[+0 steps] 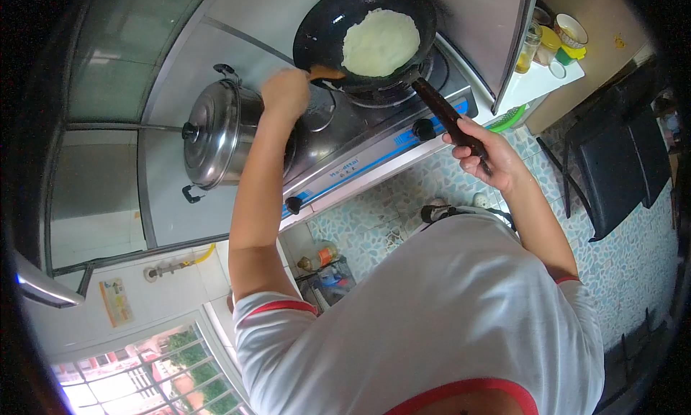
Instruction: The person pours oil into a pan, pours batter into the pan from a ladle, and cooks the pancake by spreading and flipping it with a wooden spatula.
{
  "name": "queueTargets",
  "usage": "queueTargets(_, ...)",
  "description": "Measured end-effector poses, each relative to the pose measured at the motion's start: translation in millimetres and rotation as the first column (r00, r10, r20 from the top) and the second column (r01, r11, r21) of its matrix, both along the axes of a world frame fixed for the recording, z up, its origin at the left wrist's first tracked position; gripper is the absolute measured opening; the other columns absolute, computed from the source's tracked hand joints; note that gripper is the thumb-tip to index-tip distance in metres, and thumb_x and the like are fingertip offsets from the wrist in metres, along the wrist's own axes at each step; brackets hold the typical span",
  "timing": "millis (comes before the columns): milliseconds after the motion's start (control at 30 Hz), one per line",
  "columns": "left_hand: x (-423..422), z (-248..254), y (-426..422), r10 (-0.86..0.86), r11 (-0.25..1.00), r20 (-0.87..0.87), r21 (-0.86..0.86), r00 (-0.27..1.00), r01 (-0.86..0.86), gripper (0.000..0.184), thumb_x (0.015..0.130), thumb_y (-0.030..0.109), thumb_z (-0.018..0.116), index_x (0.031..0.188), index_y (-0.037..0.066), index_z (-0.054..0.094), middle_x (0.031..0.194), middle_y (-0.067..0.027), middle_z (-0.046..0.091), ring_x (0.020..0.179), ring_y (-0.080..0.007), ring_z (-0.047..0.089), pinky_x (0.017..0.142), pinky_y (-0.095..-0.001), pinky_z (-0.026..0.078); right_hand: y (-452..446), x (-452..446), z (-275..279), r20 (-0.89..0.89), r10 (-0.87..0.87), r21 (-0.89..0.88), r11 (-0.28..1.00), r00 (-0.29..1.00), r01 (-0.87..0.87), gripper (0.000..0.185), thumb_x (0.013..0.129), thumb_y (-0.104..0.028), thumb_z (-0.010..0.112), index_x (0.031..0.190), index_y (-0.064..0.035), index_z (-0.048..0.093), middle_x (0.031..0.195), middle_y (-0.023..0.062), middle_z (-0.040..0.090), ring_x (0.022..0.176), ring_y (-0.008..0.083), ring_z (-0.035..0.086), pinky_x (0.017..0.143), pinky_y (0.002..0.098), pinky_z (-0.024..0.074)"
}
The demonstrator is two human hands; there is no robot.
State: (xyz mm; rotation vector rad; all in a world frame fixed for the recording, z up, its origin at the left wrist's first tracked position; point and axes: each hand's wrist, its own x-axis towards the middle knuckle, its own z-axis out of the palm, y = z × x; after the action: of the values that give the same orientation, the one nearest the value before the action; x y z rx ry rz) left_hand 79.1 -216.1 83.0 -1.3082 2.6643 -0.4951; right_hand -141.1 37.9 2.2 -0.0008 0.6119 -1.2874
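Observation:
My left hand [286, 95] is closed at the near-left rim of a black wok [317, 37]. From its fingers a brown, wooden-looking spatula [325, 73] reaches over the rim; most of its handle is hidden by the hand. A pale, round, thin pancake [381, 43] lies flat in the wok, towards its right side. My right hand [486, 152] is wrapped round the wok's dark handle [440, 107]. The wok sits tilted over the right burner of a gas stove [313, 138].
A lidded steel pot [216, 134] stands on the stove's left side. Stove knobs [423, 129] face me. Jars [547, 44] and a bowl [571, 30] sit on a white shelf beyond a metal panel at right. A black chair [612, 170] stands on the tiled floor.

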Motion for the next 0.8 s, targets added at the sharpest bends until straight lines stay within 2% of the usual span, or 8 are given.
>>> queueTargets(67, -5, 1, 22, -0.02, 0.992, 0.007, 0.125, 1.0, 0.019, 0.022, 0.083, 0.018, 0.044, 0.092, 0.013, 0.064, 0.087, -0.0127, 0.062, 0.083, -0.0307, 0.059, 0.07, -0.0403, 0.048, 0, -1, 0, -0.001, 0.005, -0.005, 1.0, 1.0, -0.005, 0.026, 0.085, -0.019, 0.054, 0.107, -0.0093, 0.042, 0.085, 0.01, 0.055, 0.057, 0.007, 0.045, 0.036, 0.0136, 0.0313)
queueTargets(167, -22, -5, 43, -0.054, 0.98, -0.053, 0.189, 0.997, 0.063, 0.023, 0.084, 0.02, 0.043, 0.091, 0.012, 0.064, 0.086, -0.0126, 0.062, 0.082, -0.0307, 0.06, 0.07, -0.0408, 0.047, 0, -1, 0, 0.004, 0.009, -0.009, 1.0, 1.0, -0.009, 0.028, 0.086, -0.019, 0.054, 0.109, -0.0105, 0.042, 0.086, 0.01, 0.055, 0.057, 0.007, 0.045, 0.036, 0.0136, 0.0308)
queueTargets(300, -30, -14, 34, 0.038, 0.99, 0.017, 0.134, 0.999, -0.04, 0.027, 0.085, 0.023, 0.041, 0.089, 0.007, 0.062, 0.087, -0.0137, 0.062, 0.082, -0.0305, 0.06, 0.071, -0.04, 0.048, 0, 0, 0, 0.002, 0.01, 0.007, 1.0, 1.0, -0.01, 0.034, 0.086, -0.019, 0.053, 0.117, -0.012, 0.04, 0.087, 0.0096, 0.054, 0.056, 0.0065, 0.044, 0.036, 0.0132, 0.0305)
queueTargets(400, -24, 5, 42, 0.097, 0.965, 0.074, 0.237, 0.992, -0.112, 0.028, 0.087, 0.028, 0.042, 0.09, 0.005, 0.058, 0.087, -0.0174, 0.061, 0.081, -0.0346, 0.059, 0.069, -0.0449, 0.047, 1, -1, 0, -0.025, 0.019, -0.006, 1.0, 1.0, -0.02, 0.042, 0.086, -0.02, 0.052, 0.124, -0.0135, 0.036, 0.087, 0.0082, 0.054, 0.056, 0.0062, 0.044, 0.037, 0.0132, 0.0301)
queueTargets(500, -25, -3, 36, 0.031, 0.976, 0.058, 0.213, 0.998, -0.043, 0.027, 0.086, 0.027, 0.044, 0.09, 0.002, 0.054, 0.088, -0.0184, 0.06, 0.082, -0.0349, 0.059, 0.069, -0.0453, 0.047, 2, -1, 2, -0.055, 0.044, -0.012, 0.999, 0.998, -0.044, 0.048, 0.087, -0.021, 0.05, 0.13, -0.0152, 0.031, 0.087, 0.0066, 0.052, 0.056, 0.0068, 0.042, 0.038, 0.0146, 0.0314)
queueTargets(600, -68, -48, 4, 0.12, 0.976, -0.102, 0.196, 0.988, -0.098, 0.02, 0.082, 0.017, 0.049, 0.093, 0.0, 0.052, 0.09, -0.0171, 0.06, 0.086, -0.0329, 0.06, 0.074, -0.0406, 0.047, 0, -1, 6, -0.033, 0.039, -0.008, 0.999, 0.999, -0.04, 0.051, 0.087, -0.02, 0.05, 0.133, -0.0163, 0.028, 0.087, 0.0064, 0.051, 0.055, 0.0076, 0.041, 0.039, 0.0151, 0.0311)
queueTargets(667, -92, -80, -23, 0.228, 0.967, -0.301, 0.179, 0.926, -0.18, 0.022, 0.083, 0.019, 0.05, 0.094, 0.0, 0.05, 0.09, -0.0176, 0.059, 0.086, -0.0333, 0.059, 0.074, -0.0408, 0.047, 1, -1, 2, -0.017, 0.04, -0.013, 0.999, 0.999, -0.04, 0.051, 0.087, -0.02, 0.049, 0.134, -0.0166, 0.028, 0.088, 0.0064, 0.051, 0.056, 0.0077, 0.041, 0.039, 0.0152, 0.0313)
queueTargets(800, -90, -67, -30, 0.246, 0.969, -0.612, 0.152, 0.752, -0.194, 0.026, 0.086, 0.027, 0.048, 0.096, 0.002, 0.049, 0.094, -0.0191, 0.058, 0.085, -0.0364, 0.057, 0.073, -0.0453, 0.044, 1, -1, 6, -0.023, 0.038, -0.006, 0.999, 0.999, -0.038, 0.049, 0.088, -0.02, 0.049, 0.133, -0.0168, 0.029, 0.088, 0.0063, 0.051, 0.056, 0.0076, 0.041, 0.04, 0.0154, 0.0317)
